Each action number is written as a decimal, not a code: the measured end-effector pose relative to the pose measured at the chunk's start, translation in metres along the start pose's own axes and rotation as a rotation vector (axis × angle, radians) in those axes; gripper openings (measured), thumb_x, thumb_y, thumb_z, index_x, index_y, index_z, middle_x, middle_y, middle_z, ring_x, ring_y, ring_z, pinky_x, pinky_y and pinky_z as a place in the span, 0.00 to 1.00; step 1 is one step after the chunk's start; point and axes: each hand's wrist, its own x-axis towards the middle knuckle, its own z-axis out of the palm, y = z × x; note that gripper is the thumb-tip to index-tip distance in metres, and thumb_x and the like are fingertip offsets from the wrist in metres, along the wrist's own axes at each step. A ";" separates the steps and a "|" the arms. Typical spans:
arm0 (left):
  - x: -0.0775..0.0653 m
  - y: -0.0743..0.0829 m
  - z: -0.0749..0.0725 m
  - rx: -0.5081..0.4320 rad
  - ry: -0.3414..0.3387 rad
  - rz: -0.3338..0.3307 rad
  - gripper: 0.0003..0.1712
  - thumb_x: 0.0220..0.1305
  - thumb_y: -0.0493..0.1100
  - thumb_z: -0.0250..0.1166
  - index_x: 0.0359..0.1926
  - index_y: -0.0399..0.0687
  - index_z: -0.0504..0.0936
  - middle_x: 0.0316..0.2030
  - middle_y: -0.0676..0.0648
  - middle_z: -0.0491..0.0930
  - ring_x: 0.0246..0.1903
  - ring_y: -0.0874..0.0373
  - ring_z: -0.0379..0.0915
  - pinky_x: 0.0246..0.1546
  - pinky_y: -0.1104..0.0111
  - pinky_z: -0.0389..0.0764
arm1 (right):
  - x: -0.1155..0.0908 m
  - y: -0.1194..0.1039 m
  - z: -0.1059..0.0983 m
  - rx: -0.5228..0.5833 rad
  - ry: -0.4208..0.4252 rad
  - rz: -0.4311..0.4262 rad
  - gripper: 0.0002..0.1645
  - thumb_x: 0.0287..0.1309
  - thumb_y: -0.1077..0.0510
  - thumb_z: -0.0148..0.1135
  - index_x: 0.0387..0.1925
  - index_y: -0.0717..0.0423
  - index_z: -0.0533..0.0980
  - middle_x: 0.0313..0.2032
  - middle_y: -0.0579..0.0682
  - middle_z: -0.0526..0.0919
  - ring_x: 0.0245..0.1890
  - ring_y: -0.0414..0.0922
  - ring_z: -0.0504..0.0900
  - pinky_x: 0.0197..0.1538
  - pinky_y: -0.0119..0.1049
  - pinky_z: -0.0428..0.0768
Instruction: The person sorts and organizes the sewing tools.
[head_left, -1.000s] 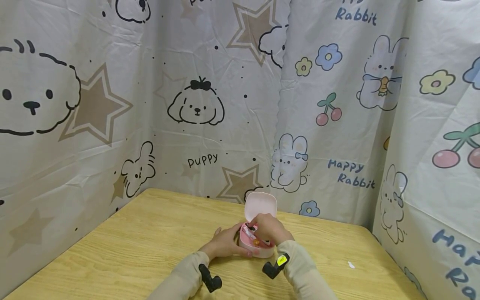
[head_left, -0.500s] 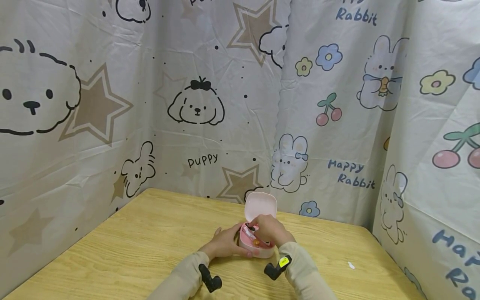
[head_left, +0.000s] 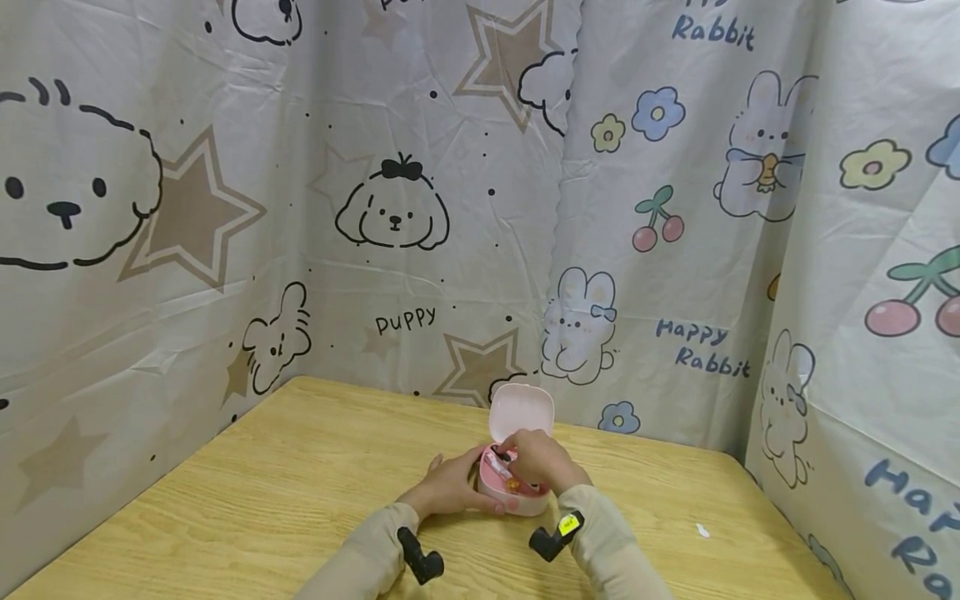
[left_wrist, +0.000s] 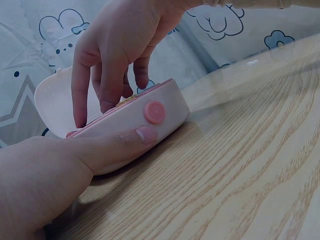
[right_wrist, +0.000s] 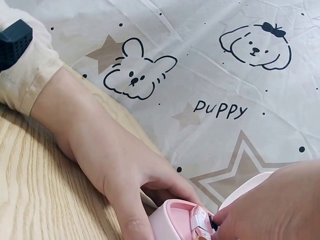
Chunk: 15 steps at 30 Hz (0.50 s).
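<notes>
A small pink lidded box (head_left: 531,506) stands on the table, its pale lid (head_left: 522,410) raised at the back. My left hand (head_left: 448,486) grips its left side. The left wrist view shows that thumb (left_wrist: 117,150) along the front wall, below a round pink button (left_wrist: 154,112). My right hand (head_left: 546,459) reaches down over the box, fingertips inside. By those fingertips lies a small black thing (right_wrist: 214,223); whether they pinch it is hidden. Inside also lie a white printed piece (head_left: 497,465) and something orange (head_left: 513,483). The right hand covers the remaining contents.
The wood-grain table (head_left: 337,450) extends around the box. A small white scrap (head_left: 702,529) lies to the right. Printed cloth (head_left: 397,275) hangs behind the table and along both sides. Black wrist cameras (head_left: 420,557) sit on both sleeves.
My right wrist has shifted very slightly to the right, its fingertips staying inside the box. The left hand and the box keep their places.
</notes>
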 end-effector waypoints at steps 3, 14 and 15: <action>0.000 0.001 -0.001 0.006 0.000 -0.003 0.64 0.50 0.67 0.80 0.79 0.45 0.61 0.71 0.44 0.71 0.70 0.44 0.65 0.69 0.31 0.41 | 0.001 0.001 0.000 -0.008 -0.009 0.006 0.23 0.52 0.71 0.66 0.51 0.57 0.86 0.38 0.54 0.84 0.17 0.42 0.74 0.17 0.31 0.71; -0.001 0.001 -0.001 0.008 0.004 0.020 0.64 0.50 0.68 0.79 0.79 0.44 0.62 0.71 0.41 0.71 0.69 0.40 0.66 0.68 0.29 0.41 | -0.001 0.004 0.000 -0.023 0.008 -0.046 0.22 0.51 0.70 0.68 0.50 0.58 0.86 0.42 0.55 0.86 0.25 0.45 0.76 0.22 0.34 0.74; -0.001 0.001 0.000 0.012 0.003 0.016 0.64 0.49 0.69 0.79 0.79 0.44 0.61 0.71 0.41 0.70 0.69 0.40 0.65 0.68 0.29 0.41 | -0.002 0.005 0.000 -0.018 0.013 -0.052 0.22 0.52 0.70 0.68 0.50 0.59 0.86 0.40 0.55 0.86 0.25 0.44 0.76 0.21 0.33 0.74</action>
